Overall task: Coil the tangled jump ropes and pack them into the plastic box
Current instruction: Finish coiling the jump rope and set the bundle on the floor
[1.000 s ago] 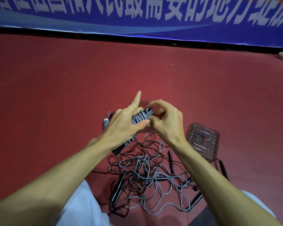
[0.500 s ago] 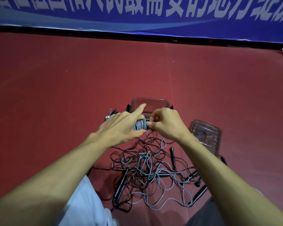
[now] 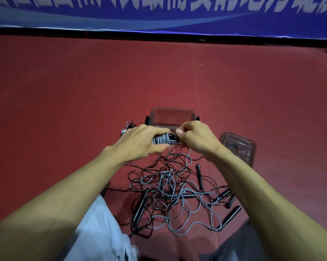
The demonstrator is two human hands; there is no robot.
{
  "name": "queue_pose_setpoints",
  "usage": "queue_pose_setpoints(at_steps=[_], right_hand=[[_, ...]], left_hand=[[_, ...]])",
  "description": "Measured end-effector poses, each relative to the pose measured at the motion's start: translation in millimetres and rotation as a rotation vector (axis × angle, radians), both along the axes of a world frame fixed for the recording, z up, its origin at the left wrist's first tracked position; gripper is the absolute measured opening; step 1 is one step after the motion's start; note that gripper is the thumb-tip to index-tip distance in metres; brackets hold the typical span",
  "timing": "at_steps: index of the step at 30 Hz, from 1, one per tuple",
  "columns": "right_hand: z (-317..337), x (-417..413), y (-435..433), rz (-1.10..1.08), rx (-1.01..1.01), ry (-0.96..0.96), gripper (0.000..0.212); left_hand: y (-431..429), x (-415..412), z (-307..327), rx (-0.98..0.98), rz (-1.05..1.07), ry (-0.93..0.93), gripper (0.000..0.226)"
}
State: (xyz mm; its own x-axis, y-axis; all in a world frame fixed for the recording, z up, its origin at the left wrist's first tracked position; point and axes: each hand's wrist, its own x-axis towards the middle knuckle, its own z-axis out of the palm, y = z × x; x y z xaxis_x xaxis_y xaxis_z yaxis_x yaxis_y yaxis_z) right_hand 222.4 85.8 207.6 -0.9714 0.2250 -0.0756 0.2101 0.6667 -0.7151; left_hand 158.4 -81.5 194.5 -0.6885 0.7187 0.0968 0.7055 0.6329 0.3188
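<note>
The left hand (image 3: 140, 140) grips the wound grey jump-rope bundle (image 3: 161, 139), the right hand (image 3: 194, 137) pinches its end, at the near rim of the clear rectangular plastic box (image 3: 173, 117); judged risk: a released end lets the coil spring open.

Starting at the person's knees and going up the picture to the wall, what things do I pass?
You pass the tangled jump ropes → coiled grey rope → plastic box → red floor → blue banner.
</note>
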Motion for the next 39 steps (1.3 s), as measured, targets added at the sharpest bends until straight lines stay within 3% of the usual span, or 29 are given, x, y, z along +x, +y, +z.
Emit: queue_pose_setpoints(at_steps=[4,7,13,19,22,24,29,33,39], right_hand=[[6.8,-2.4,6.1,-0.097,-0.738,0.067,0.033],[6.9,-6.4,5.5,-0.111,-0.932,0.06,0.032],[-7.9,-33.2,-11.4,-0.182,-0.75,0.125,0.034],[-24.2,-77.0,-32.7,-0.334,-0.735,0.224,0.032],[-39.6,-106.9,-38.4,-0.361,-0.728,0.232,0.021],[-51.4,-129.9,-42.1,-0.351,-0.754,0.219,0.012],[-92.5,-190.7,-46.0,-0.315,-0.828,0.13,0.017],[-146.8,-234.1,-45.1,-0.267,-0.773,0.018,0.015],[-224.4,-271.6,-41.5,-0.139,-0.69,-0.11,0.024]], left_hand=[[-2.2,-7.4,-2.8,0.262,0.027,-0.194,0.026],[-5.7,-10.9,-3.4,0.356,0.047,-0.297,0.034],[-6.0,-17.8,-9.6,0.394,0.141,-0.456,0.05],[-9.1,-36.8,-11.5,0.49,0.197,-0.885,0.049],[-17.8,-63.5,-25.6,0.506,0.288,-0.902,0.026],[-24.1,-84.4,-41.2,0.501,0.359,-0.886,0.023],[-33.8,-149.1,-98.6,0.463,0.501,-0.807,0.073],[-34.1,-198.2,-151.9,0.534,0.624,-0.801,0.028],[-20.9,-242.2,-207.6,0.695,0.867,-0.944,0.008]])
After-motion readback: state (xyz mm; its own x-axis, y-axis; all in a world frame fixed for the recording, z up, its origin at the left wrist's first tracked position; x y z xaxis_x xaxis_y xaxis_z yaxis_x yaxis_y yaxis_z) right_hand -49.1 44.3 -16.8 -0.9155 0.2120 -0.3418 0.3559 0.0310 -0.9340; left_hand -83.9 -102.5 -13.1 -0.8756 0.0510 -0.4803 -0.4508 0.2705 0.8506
